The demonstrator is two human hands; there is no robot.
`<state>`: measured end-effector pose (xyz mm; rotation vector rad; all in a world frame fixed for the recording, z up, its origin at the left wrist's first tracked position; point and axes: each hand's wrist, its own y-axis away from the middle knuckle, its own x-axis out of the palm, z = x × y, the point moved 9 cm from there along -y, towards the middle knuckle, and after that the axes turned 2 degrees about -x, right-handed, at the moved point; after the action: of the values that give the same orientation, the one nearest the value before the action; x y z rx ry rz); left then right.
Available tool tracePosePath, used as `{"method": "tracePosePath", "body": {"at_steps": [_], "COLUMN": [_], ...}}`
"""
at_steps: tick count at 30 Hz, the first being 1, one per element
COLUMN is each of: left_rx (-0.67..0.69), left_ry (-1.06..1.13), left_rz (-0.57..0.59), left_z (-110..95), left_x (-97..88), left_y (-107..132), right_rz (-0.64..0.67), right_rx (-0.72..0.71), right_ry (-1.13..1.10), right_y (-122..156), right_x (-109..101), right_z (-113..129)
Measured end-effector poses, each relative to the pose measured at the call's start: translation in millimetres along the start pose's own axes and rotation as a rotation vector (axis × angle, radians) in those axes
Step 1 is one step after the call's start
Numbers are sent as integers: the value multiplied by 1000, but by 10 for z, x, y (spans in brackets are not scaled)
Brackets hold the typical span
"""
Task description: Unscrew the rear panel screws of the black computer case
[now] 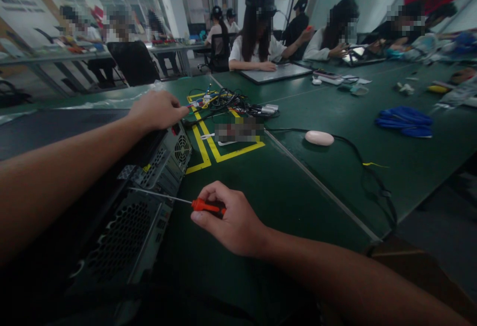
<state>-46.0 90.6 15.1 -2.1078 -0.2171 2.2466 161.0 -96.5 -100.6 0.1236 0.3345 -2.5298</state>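
A black desktop computer case (67, 127) lies at the left, its metal back panel with a fan grille and a honeycomb vent turned toward the right. Over the far corner of the case, my left hand (158, 110) is bent, gripping the edge near the power socket; some of its fingers are hidden. My right hand (233, 219) is closed around the red and black handle of a screwdriver (203, 206). The long thin shaft points left, and its tip is at the back panel, above the honeycomb vent. Whether the tip sits in a screw is too small to tell.
Tangled cables (231, 100) lie beyond the case by yellow tape marks (238, 154). A pale oval mouse (319, 138), a black cable (357, 149) and a blue cloth-like bundle (404, 121) lie to the right on the green table (294, 192). Several people sit across.
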Motion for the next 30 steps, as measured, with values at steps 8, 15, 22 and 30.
{"method": "tracePosePath", "body": {"at_steps": [8, 15, 22, 30], "left_rx": [9, 5, -15, -8], "left_ry": [2, 11, 19, 20], "left_rz": [4, 14, 4, 5], "left_z": [5, -6, 12, -5], "left_x": [9, 8, 2, -20], "left_y": [-20, -23, -8, 13], "right_rz": [-34, -13, 19, 25], "right_rx": [-33, -5, 9, 5], "right_ry": [41, -20, -82, -41], "right_y": [2, 3, 0, 4], "right_x": [-34, 10, 37, 23], "right_z": [-12, -44, -59, -20]}}
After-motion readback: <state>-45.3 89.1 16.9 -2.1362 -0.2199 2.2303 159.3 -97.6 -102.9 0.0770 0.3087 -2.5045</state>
